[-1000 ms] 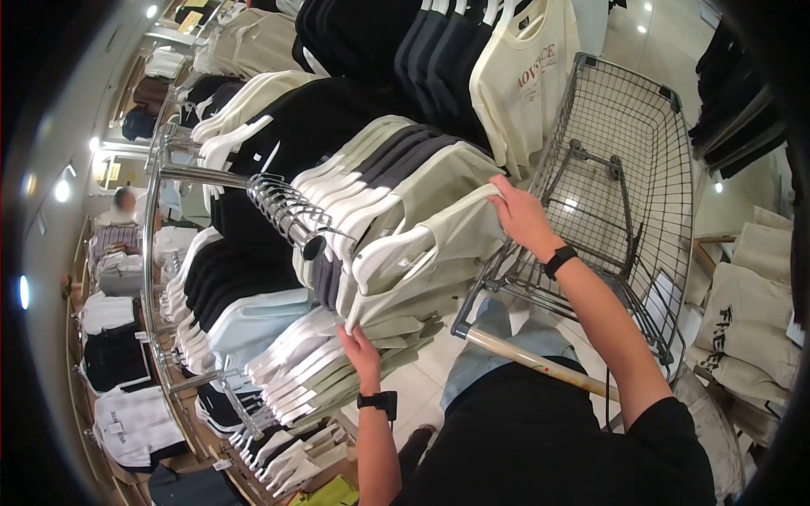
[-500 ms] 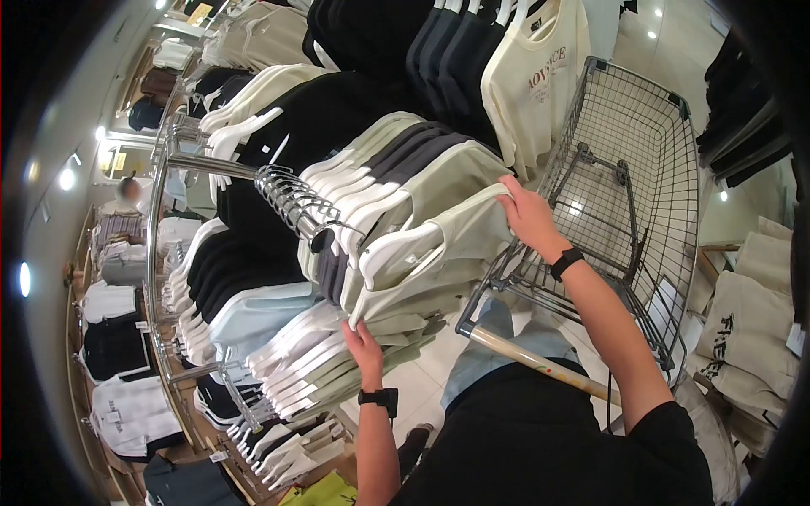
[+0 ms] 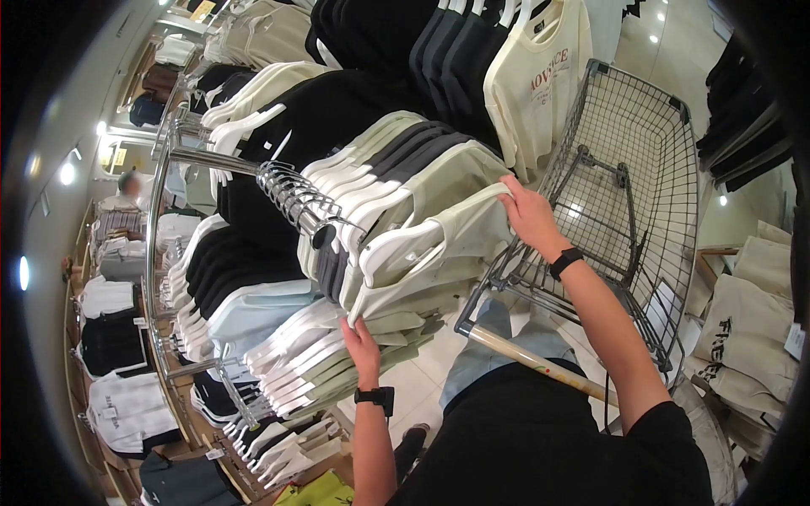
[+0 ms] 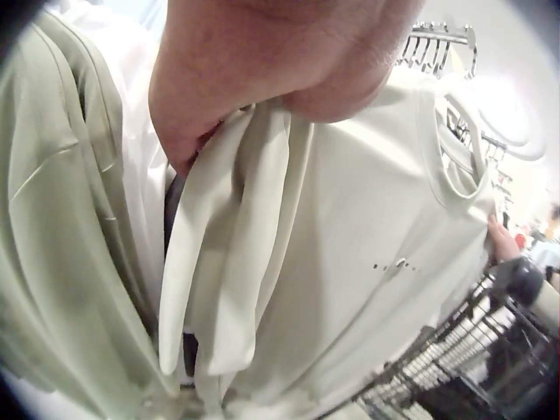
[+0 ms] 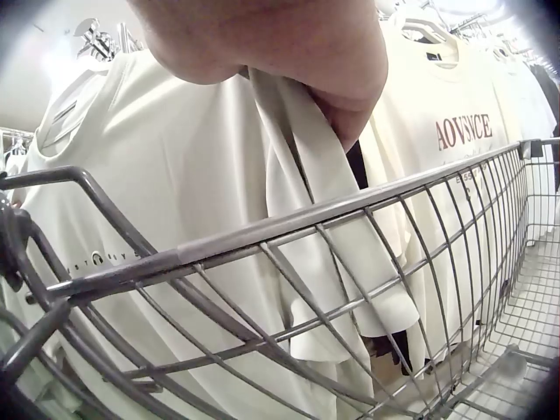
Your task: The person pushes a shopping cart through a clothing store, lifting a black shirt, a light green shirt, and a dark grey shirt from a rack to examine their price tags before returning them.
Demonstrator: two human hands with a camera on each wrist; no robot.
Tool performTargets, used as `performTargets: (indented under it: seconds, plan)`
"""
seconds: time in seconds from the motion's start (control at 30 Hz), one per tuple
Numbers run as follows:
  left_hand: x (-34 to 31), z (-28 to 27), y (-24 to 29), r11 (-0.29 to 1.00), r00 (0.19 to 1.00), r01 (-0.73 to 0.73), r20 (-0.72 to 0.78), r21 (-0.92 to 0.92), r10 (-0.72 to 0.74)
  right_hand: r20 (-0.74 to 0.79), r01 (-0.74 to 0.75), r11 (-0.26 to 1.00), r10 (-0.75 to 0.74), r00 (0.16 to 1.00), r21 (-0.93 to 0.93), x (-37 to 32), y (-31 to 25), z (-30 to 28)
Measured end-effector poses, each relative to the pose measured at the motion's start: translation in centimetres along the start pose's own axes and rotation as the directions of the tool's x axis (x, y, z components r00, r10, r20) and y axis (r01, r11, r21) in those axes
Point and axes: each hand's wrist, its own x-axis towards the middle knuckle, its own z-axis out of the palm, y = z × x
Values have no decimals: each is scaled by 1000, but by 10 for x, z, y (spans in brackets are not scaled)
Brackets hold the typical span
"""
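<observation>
At the front end of the sloping rack arm [image 3: 287, 196], the cream T-shirt [image 3: 447, 240] hangs on its white hanger [image 3: 396, 244], barely shifted over the last second; the left hand [image 3: 363, 347] still pinches its lower sleeve fold, fingers [image 4: 188, 122] curled; the right hand [image 3: 527, 211] keeps pinching the far shoulder, beside the wire cart [image 3: 634, 83]; both grips look settled, with the shirt not yet off the arm.
</observation>
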Motion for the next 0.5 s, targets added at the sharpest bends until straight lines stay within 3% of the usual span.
performTargets:
  seconds: [0.1,0.23,0.4,0.5]
  plan:
    - [3,-8,3,996,994,84,69,-43,-81,2,7,1000,-7,1000,-19,-1,3,1]
    - [7,-14,-9,996,996,56,73,-69,-51,16,-3,999,4,1000,-42,-2,4,2]
    - [8,-18,-12,988,984,130,135,-89,-118,20,3,999,-2,1000,-43,-3,10,0]
    - [0,-13,-6,968,976,201,110,-149,-186,55,-59,978,71,996,-198,-9,29,4]
